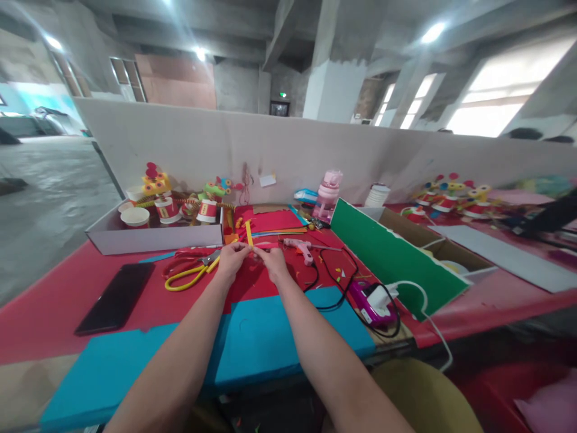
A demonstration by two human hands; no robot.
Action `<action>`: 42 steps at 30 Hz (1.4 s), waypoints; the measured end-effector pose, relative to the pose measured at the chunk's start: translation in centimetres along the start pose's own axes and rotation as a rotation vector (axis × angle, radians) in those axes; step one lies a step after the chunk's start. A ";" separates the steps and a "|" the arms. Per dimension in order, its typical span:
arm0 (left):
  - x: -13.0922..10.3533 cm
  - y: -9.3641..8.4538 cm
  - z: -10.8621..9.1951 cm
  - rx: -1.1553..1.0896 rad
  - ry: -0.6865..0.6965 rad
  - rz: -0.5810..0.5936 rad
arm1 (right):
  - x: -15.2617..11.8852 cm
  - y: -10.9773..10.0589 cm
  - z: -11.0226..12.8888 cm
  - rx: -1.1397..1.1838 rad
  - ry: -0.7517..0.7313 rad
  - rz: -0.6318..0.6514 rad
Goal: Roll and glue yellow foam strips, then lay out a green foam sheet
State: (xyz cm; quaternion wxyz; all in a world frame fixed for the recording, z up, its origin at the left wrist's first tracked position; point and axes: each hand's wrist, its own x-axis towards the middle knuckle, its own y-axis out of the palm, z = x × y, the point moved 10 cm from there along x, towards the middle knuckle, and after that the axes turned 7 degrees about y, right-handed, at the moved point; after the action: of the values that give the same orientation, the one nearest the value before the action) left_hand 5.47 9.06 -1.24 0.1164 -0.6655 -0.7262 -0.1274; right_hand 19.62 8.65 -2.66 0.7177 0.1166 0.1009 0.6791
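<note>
A narrow yellow strip (249, 233), paper by its look, stands up between my two hands over the red table cover. The fingers of my left hand (233, 260) are closed on its lower end. My right hand (273, 262) pinches at the same spot, its fingertips meeting the left ones; how much of the strip it grips is partly hidden. Beside my left hand lie scissors with yellow handles (186, 280) and a red-handled tool (178, 260). Another yellow strip (213, 264) rests by them. A pink glue gun (301, 249) lies just right of my right hand.
At left are a black phone or tablet (116, 299) and a white box (155, 239) holding paper-cup figures. A purple power strip (373, 305) with cables and a green-sided divided box (392, 255) stand right. A pink bottle (327, 195) stands behind; blue sheeting (261, 340) covers the front edge.
</note>
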 end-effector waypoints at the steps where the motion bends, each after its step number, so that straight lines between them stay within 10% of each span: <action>1: 0.0 -0.1 0.0 -0.003 -0.005 -0.003 | 0.0 0.1 -0.4 0.030 0.031 0.010; 42: -0.4 2.2 1.2 -0.220 -0.071 0.057 | 0.6 -0.4 -1.5 0.096 0.069 -0.018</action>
State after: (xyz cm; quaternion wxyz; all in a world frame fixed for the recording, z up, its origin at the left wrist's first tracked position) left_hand 7.69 9.27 -2.43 0.0207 -0.6987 -0.6923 -0.1793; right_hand 19.55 9.24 -4.21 0.7132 0.1266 0.1592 0.6708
